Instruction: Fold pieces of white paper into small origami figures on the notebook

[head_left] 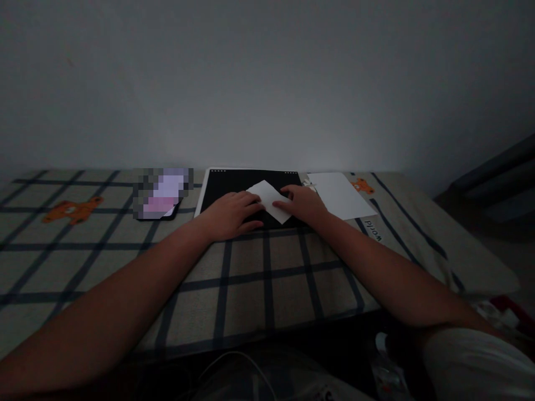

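A small white piece of paper (270, 196) lies like a diamond, one corner toward the wall, on a black spiral-punched pad (225, 186). My left hand (234, 214) rests at its left edge with the fingers stretched out and slightly spread. On the right edge is my right hand (307, 203), its thumb lying on the paper and its index finger apart from the thumb near the upper edge. The undersides of both hands are hidden.
A phone-like device (165, 192) with a blurred, lit screen lies at the left. To the right are a larger white sheet (340, 195) and small paper scraps (308, 182). A checked cloth (246, 284) covers the table. Below its front edge stands a clear bottle (387, 370).
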The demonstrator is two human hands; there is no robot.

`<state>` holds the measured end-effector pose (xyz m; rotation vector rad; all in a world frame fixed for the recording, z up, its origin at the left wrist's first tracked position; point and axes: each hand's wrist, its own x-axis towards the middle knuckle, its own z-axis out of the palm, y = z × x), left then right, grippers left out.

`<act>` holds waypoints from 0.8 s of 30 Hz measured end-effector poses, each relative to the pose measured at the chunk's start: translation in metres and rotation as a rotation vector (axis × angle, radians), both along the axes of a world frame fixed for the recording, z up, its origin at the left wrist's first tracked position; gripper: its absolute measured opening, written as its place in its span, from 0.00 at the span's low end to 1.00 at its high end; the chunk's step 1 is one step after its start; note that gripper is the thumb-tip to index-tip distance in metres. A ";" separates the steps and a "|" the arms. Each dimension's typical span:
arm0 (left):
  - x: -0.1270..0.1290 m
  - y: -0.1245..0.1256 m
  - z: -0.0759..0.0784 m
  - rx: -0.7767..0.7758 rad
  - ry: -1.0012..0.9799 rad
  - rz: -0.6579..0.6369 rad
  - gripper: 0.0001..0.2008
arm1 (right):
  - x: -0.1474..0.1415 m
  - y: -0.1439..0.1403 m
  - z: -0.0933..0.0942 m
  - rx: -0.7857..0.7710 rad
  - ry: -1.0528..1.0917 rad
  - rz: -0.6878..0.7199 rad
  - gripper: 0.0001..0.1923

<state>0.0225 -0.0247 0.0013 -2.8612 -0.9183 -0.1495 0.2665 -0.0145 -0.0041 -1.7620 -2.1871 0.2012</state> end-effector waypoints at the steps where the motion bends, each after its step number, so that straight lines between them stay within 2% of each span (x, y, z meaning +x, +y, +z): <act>1: 0.001 -0.001 0.000 0.009 0.010 0.001 0.28 | 0.000 0.000 0.000 -0.004 0.007 -0.004 0.28; 4: 0.002 -0.002 -0.002 0.028 0.027 -0.005 0.29 | 0.001 0.001 -0.001 -0.016 0.018 -0.005 0.28; 16: 0.002 -0.004 -0.008 0.029 0.028 0.003 0.31 | 0.006 0.000 0.003 -0.061 -0.007 -0.087 0.20; 24: 0.003 -0.002 -0.012 0.009 0.034 0.011 0.31 | 0.002 -0.003 0.003 -0.016 0.011 -0.002 0.18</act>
